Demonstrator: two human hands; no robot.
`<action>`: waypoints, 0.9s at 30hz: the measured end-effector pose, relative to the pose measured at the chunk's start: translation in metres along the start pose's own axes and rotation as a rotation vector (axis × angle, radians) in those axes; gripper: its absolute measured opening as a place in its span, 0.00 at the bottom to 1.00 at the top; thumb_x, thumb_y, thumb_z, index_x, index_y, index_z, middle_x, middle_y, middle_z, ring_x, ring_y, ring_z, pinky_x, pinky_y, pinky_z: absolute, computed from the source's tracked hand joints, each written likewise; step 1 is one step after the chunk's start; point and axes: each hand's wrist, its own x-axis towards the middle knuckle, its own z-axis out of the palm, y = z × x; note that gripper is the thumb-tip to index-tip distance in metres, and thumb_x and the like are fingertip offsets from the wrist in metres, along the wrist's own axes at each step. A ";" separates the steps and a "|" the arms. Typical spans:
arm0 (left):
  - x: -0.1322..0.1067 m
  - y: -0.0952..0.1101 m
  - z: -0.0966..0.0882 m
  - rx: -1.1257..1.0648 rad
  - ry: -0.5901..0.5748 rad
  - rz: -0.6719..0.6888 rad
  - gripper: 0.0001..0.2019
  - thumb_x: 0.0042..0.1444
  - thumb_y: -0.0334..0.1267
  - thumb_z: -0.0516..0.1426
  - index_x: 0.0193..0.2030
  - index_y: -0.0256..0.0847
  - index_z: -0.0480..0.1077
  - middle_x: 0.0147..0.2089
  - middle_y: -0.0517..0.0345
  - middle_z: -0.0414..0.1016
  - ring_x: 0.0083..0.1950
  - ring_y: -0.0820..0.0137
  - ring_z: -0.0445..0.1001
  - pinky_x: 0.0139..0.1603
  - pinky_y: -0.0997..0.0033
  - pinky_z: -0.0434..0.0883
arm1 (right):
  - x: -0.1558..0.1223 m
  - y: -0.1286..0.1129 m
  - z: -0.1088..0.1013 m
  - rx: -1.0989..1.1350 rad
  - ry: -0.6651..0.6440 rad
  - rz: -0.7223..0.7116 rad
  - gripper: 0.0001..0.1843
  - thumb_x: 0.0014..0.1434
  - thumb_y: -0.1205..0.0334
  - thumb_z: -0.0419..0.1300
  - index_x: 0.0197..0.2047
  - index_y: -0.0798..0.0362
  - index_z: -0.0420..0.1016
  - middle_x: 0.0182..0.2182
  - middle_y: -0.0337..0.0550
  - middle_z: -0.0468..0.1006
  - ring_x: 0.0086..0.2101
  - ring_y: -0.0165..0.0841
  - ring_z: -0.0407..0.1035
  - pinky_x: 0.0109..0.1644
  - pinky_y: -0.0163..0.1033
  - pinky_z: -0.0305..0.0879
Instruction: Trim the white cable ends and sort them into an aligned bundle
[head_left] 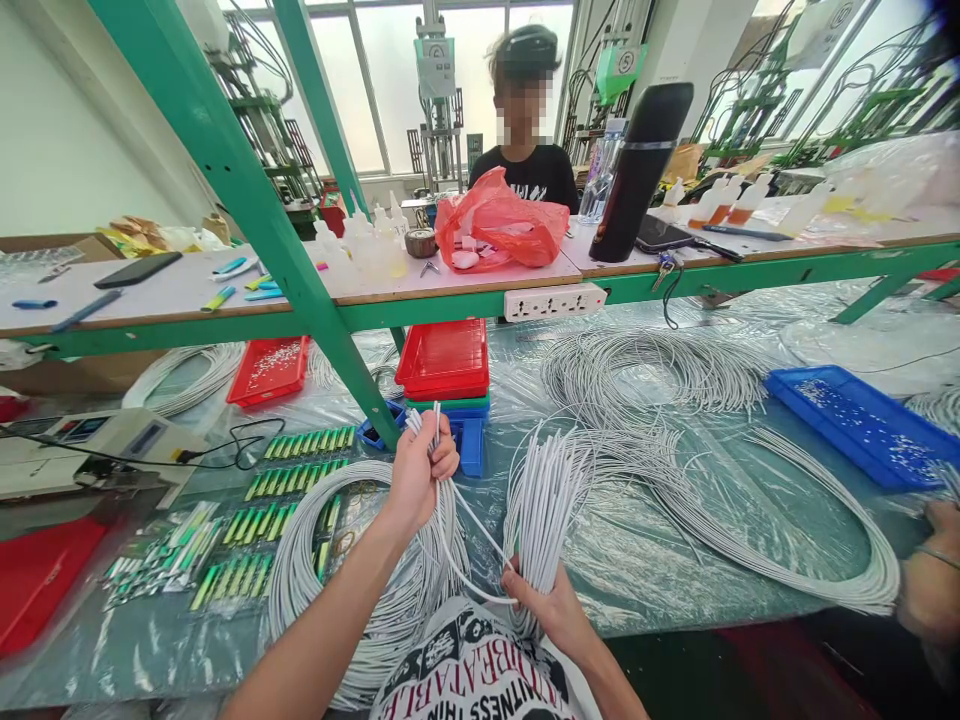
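Note:
My left hand [424,462] is closed around the ends of several thin white cables, which poke out above the fist. Lower and to the right, my right hand [546,600] grips a thick bundle of white cables [551,490] whose cut ends fan upward. A few strands sag between both hands. Under my left forearm lies a large coil of white cable [300,560] on the plastic-covered table. Another loose coil [652,370] spreads out beyond the bundle, and a long curved hank of cable [825,560] runs to the right.
Red trays [444,360] sit stacked under a green-framed shelf [465,312]. A blue tray [862,420] holds small white bits. Green-yellow tubes [300,480] lie in rows at left. A person [523,170] is behind the shelf; another person's hand [934,570] shows at right.

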 end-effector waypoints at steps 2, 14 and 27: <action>0.000 0.000 0.000 0.003 -0.005 0.002 0.17 0.58 0.48 0.60 0.30 0.37 0.63 0.19 0.70 0.48 0.16 0.83 0.46 0.17 0.81 0.47 | 0.000 0.000 0.000 0.007 -0.008 -0.008 0.20 0.56 0.43 0.62 0.36 0.52 0.69 0.29 0.43 0.70 0.29 0.35 0.65 0.32 0.41 0.66; -0.001 -0.002 0.000 0.008 -0.006 0.021 0.19 0.60 0.47 0.57 0.25 0.39 0.57 0.18 0.72 0.42 0.17 0.82 0.38 0.17 0.78 0.42 | -0.002 -0.005 0.005 0.040 0.054 -0.005 0.21 0.54 0.42 0.63 0.34 0.53 0.69 0.27 0.42 0.70 0.28 0.35 0.65 0.30 0.41 0.65; -0.004 -0.001 -0.001 -0.005 -0.051 0.019 0.18 0.60 0.47 0.55 0.25 0.39 0.56 0.18 0.72 0.41 0.18 0.81 0.37 0.19 0.79 0.43 | -0.002 -0.004 0.003 0.036 0.048 -0.002 0.21 0.54 0.42 0.63 0.35 0.52 0.69 0.26 0.41 0.69 0.27 0.34 0.63 0.31 0.41 0.65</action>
